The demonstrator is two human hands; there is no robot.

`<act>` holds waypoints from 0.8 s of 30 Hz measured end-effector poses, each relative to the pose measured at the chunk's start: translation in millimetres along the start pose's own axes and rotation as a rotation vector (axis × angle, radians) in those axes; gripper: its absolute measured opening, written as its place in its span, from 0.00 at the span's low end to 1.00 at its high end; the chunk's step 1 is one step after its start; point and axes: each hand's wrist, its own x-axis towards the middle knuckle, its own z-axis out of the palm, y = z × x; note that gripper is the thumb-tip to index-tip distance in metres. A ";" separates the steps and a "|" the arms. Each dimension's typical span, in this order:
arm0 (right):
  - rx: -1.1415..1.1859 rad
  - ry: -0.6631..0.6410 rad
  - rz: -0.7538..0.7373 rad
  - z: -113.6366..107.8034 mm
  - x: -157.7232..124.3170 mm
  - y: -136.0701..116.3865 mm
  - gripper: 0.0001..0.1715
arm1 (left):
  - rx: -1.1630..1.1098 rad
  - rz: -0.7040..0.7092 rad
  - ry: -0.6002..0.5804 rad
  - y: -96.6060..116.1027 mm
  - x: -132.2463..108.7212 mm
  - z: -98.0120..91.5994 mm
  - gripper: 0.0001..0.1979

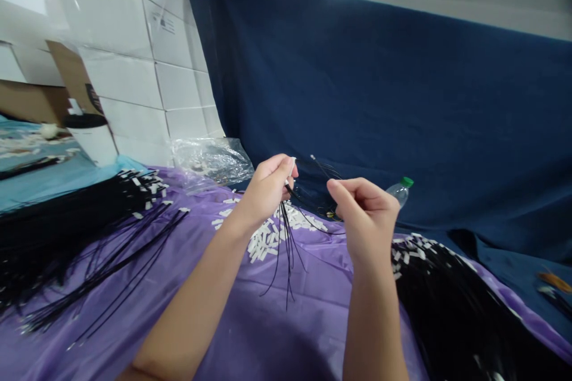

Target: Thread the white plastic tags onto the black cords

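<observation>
In the head view, my left hand [272, 183] is closed around a small bunch of black cords [286, 232], whose loose ends hang down over the purple cloth. A bit of white shows at its fingertips; what exactly it is, I cannot tell. To the right, my right hand [364, 208] pinches a thin black cord [320, 168] with a pale tip pointing up and left. A cord also runs between the two hands. Beneath and behind them lies a scattered pile of small white pieces [266, 241].
Bundles of black cords with white ends lie at left [89, 214] and right [451, 292] on the purple cloth [286, 339]. Behind are a clear plastic bag [214, 158], a green-capped bottle [399, 190], stacked white boxes [120, 71] and a dark blue curtain [379, 95].
</observation>
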 end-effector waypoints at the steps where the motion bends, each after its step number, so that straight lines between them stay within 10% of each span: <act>1: -0.039 -0.001 -0.006 2.5 -1.0 -0.4 0.10 | -0.003 0.015 -0.006 0.0 -0.7 0.9 0.14; 17: -0.163 -0.090 -0.093 -0.1 -1.6 1.9 0.09 | -0.041 0.022 -0.085 -0.1 -4.9 5.6 0.14; 24: -0.344 -0.060 -0.350 -5.8 0.7 6.5 0.05 | 0.004 -0.006 -0.135 -0.5 -3.9 2.3 0.14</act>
